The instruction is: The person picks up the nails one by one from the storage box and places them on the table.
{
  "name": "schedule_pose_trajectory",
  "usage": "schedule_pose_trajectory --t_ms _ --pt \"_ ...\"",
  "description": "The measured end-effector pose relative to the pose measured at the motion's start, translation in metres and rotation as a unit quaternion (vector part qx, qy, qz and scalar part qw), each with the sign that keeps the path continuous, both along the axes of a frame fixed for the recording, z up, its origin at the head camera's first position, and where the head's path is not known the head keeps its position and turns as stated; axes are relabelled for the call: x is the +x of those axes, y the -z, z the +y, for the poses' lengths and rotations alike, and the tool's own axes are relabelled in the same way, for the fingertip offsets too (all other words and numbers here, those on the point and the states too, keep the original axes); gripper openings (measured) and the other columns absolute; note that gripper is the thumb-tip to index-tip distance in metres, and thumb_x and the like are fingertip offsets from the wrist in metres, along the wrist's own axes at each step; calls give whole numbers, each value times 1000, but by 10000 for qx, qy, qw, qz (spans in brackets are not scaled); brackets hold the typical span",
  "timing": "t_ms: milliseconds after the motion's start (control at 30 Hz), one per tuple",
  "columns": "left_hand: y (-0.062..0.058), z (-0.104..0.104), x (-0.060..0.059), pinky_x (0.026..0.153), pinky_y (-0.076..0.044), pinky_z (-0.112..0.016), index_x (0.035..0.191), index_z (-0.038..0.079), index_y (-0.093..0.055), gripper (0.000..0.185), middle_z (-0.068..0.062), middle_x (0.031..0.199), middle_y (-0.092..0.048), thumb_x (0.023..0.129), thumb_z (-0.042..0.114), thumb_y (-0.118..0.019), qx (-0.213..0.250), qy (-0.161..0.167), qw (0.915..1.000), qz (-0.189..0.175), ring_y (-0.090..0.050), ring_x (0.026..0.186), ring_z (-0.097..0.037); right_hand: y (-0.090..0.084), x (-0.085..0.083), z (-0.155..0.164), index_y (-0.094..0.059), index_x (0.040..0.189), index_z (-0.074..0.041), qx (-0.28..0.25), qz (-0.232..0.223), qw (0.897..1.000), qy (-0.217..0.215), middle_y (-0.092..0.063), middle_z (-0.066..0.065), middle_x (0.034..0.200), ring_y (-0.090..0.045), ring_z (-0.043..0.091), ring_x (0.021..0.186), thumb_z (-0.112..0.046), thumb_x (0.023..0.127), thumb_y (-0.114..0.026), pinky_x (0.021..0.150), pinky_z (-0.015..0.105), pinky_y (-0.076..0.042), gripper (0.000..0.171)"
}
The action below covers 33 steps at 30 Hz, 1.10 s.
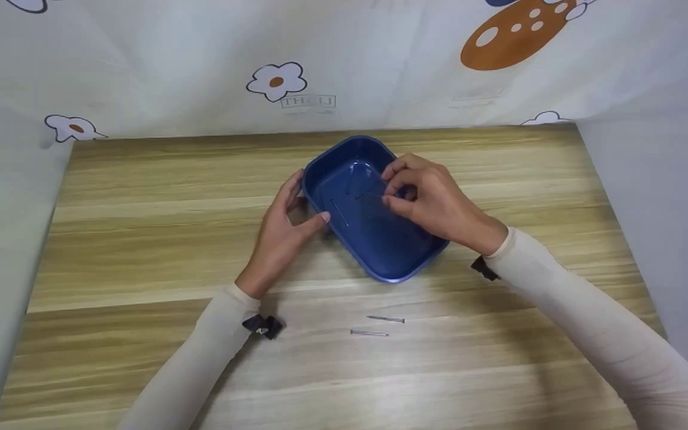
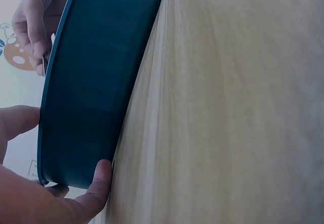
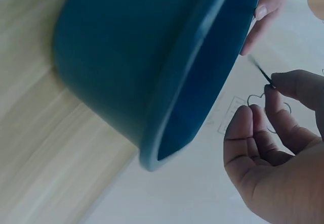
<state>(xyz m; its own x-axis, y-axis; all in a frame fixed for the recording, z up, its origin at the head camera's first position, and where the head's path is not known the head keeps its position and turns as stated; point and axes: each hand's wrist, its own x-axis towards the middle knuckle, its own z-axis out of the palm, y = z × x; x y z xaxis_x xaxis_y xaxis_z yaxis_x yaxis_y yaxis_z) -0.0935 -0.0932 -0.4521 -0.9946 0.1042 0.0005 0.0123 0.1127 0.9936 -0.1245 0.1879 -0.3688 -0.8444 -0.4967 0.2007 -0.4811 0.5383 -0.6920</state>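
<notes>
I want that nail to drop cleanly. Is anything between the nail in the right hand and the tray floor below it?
Nothing visible: the right hand pinches the nail over the open blue tray.

The blue tray (image 1: 380, 251) under my fingers looks like smooth plastic, glossy inside where light glints. The nail (image 3: 262, 72) I pinch is thin grey metal, like the two nails (image 1: 377, 326) lying on the table (image 1: 141, 239), a matt wood-grain laminate. Behind hangs a soft printed cloth (image 1: 171, 65), creased.
</notes>
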Motion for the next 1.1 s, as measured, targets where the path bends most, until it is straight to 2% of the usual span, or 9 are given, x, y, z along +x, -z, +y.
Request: schedule_pose_trajectory --t_ms 167,267,400,533,667,833,933,1100 --pt "1 0 1 128 -34 -47 172 12 -36 90 -7 173 -44 97 16 -84 -39 -20 10000 -38 -48 153 -28 4 10 6 -80 88 -2 -357 74 9993 -16 -73 16 124 -69 23 115 -1 93 -83 91 40 -59 6" --pt "1 -1 1 129 -32 -49 172 11 -37 90 -7 173 -44 96 17 -84 -56 -43 10000 -62 -47 153 -29 5 15 9 -81 89 -2 -571 60 9983 -45 -73 15 126 -68 21 117 0 94 -83 93 31 -58 6" --pt "1 0 2 129 -32 -49 172 12 -37 90 -6 174 -43 96 18 -85 -90 -57 9999 -105 -47 153 -30 7 24 15 -81 90 -2 -862 -40 9962 -110 -72 16 127 -68 27 118 3 94 -83 101 24 -54 6" --pt "1 0 2 129 -32 -51 173 14 -36 91 -6 174 -43 96 19 -84 -127 -67 9998 -138 -48 152 -30 9 34 21 -81 91 -3 -1152 -179 9931 -156 -71 11 130 -68 35 120 4 94 -83 104 26 -53 8" --pt "1 0 1 128 -32 -50 173 12 -36 91 -7 174 -43 96 18 -84 -98 -55 9999 -113 -49 150 -31 11 46 28 -82 92 -5 -1441 -234 9891 -172 -70 7 132 -66 33 123 5 94 -83 106 29 -53 10" --pt "1 1 1 129 -34 -47 172 11 -35 90 -8 174 -42 96 17 -84 8 -18 10000 -83 -48 153 -30 12 64 34 -81 91 -6 -1742 -67 9845 -218 -70 10 131 -65 29 124 11 90 -84 110 32 -52 18" --pt "0 1 1 129 -33 -46 173 10 -35 90 -8 175 -40 96 16 -84 15 -11 9999 -102 -46 154 -28 13 75 37 -81 91 -8 -1789 16 9835 -277 -69 13 130 -65 26 124 14 89 -83 107 30 -54 22" --pt "-1 0 1 130 -32 -46 173 10 -35 91 -8 176 -40 96 16 -84 44 -20 9999 -91 -45 155 -27 14 91 39 -82 93 -7 -1850 152 9815 -474 -67 19 129 -65 28 122 10 90 -85 102 28 -56 17"
